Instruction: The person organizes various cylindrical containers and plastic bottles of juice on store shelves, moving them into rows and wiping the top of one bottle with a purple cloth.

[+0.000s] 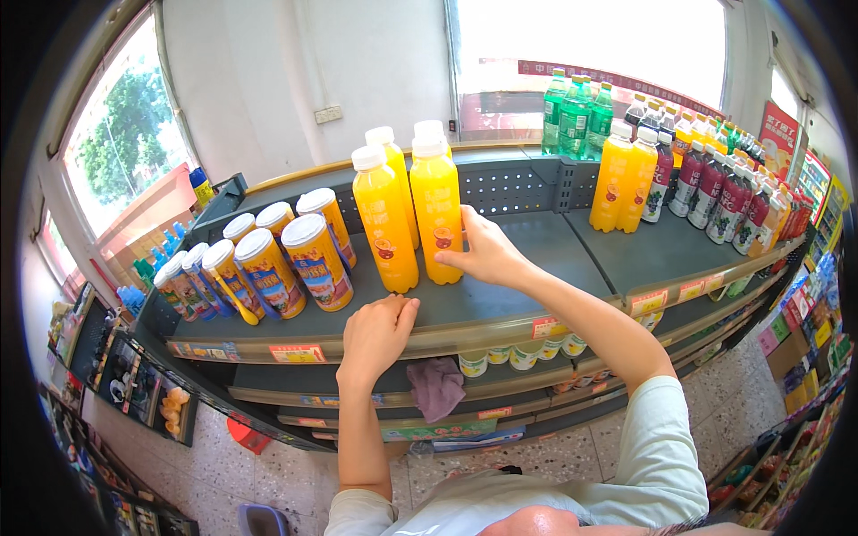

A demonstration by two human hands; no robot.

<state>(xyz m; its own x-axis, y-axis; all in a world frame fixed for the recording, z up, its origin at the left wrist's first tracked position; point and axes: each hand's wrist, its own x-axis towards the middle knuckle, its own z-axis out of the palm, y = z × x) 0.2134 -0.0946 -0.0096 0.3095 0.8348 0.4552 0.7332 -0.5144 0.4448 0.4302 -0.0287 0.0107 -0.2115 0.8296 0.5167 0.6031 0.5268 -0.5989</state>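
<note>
My right hand (488,250) is at the right side of a large bottle of orange juice (434,208), thumb across its lower front and fingers at its side. Left of it stands another orange juice bottle (385,228), with more white-capped ones behind the pair. My left hand (379,335), loosely curled and apparently holding nothing, is over the front edge of the top shelf (523,241), just below the left bottle. Yellow canisters with white lids (316,261) stand in rows to the left, one with a yellow spoon (234,298) on its front.
Two orange juice bottles (615,177) stand farther right beside rows of purple-labelled bottles (690,177). Green bottles (575,117) are at the back ledge. A purple cloth (436,387) hangs from a lower shelf, near white cans (524,355). A red container (248,434) is on the floor.
</note>
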